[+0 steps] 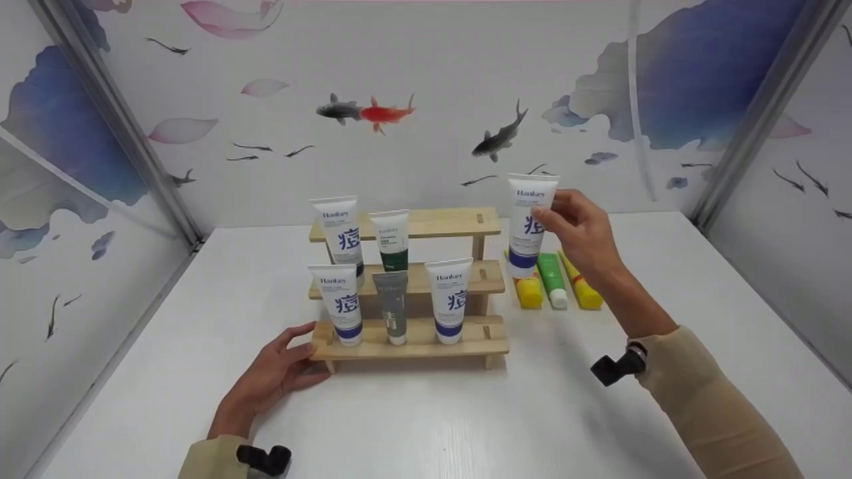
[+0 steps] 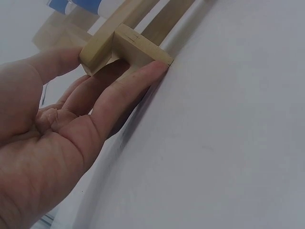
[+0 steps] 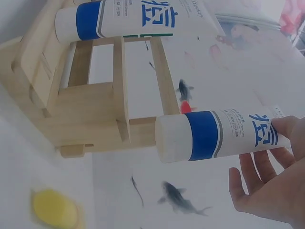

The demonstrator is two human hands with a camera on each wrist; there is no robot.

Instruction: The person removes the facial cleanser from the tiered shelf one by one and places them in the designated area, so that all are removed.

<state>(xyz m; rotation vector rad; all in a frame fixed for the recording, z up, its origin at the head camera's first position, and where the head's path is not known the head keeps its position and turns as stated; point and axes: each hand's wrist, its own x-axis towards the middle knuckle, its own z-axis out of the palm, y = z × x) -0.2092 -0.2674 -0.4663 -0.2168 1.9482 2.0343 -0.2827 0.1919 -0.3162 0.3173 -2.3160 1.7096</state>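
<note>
My right hand (image 1: 580,233) holds a white squeeze tube (image 1: 524,226) with a blue band upright in the air, pinched between thumb and fingers; its cap points down, right of a three-step wooden rack (image 1: 413,349). At the rack's front left corner, my left hand (image 1: 283,364) grips the end of the lowest step, and the left wrist view shows its fingers (image 2: 126,90) against the leg. That step bears two white tubes (image 1: 338,303) (image 1: 449,299) and a grey tube (image 1: 391,306) between them. On the middle step stand another white tube (image 1: 339,229) and a white-and-green tube (image 1: 391,239).
Right of the rack, yellow tubes (image 1: 530,294) (image 1: 587,293) and a green tube (image 1: 551,276) lie on the white table (image 1: 399,426), partly behind the held tube. Behind stands a wall panel (image 1: 426,60) painted with fish; metal posts (image 1: 120,120) mark the corners.
</note>
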